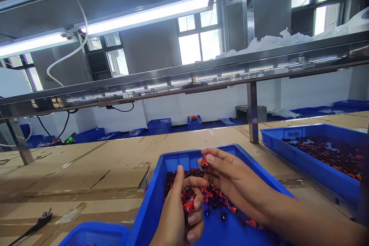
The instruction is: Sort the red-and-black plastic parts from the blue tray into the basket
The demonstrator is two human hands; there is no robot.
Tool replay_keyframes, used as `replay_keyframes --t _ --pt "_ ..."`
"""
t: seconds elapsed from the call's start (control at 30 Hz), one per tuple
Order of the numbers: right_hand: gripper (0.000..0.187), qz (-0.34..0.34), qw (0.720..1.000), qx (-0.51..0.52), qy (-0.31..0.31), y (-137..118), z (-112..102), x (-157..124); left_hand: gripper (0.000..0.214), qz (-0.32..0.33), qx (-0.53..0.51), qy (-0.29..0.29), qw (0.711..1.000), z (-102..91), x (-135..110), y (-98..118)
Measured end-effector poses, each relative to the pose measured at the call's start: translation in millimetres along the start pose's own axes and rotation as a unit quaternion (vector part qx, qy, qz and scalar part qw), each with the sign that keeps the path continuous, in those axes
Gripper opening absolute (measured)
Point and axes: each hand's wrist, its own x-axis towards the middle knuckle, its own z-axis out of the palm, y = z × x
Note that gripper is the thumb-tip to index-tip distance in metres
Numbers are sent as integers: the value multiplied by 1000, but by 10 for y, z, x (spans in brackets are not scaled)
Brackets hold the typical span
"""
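Observation:
A blue plastic tray (161,173) sits right in front of me, holding several small red and dark toy parts (215,196). My left hand (180,215) is over the tray with its fingers curled round a few of these red and dark parts. My right hand (230,178) is just beyond it, pinching one small red and dark part (204,161) between thumb and fingertips above the tray's far side. The two hands nearly touch.
A second blue tray (305,169) of similar parts lies at the right. A smaller blue tray corner (95,234) shows at bottom left. Cardboard sheets (86,169) cover the bench. A black plug and cable (40,221) lie at left. A steel shelf (184,75) runs overhead on posts.

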Motion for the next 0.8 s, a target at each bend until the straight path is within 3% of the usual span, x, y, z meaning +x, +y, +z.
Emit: replay_keyframes --t 0.07,0.17,0.23,0.3,0.37,0.43,0.5,0.57,0.7,0.8 --pt "22 48 996 77 3 47 -65 90 54 8 8 37 999 -12 30 -9" --pt "19 111 989 101 15 102 -107 136 51 11 25 73 997 -38 53 -9" --pt "23 128 991 44 -3 108 -84 97 48 0 30 85 996 -54 56 -7" --pt "24 93 991 -93 -41 92 -33 20 46 -14 41 94 995 -66 57 -12" --pt "27 0 953 -284 -105 69 21 -65 46 -21 52 108 993 -71 59 -27" --pt "41 -102 874 -447 -162 62 62 -130 47 -29 59 122 990 -70 65 -48" --pt "42 -160 808 -534 -194 78 80 -161 49 -36 61 127 989 -65 74 -68" --pt "33 -177 791 -556 -186 109 74 -161 51 -45 59 120 990 -63 86 -83" --pt "27 -198 789 -559 -160 161 20 -128 53 -57 49 101 992 -84 121 -110" --pt "21 -234 754 -589 -173 172 -22 -109 52 -40 23 108 993 -98 140 -140"
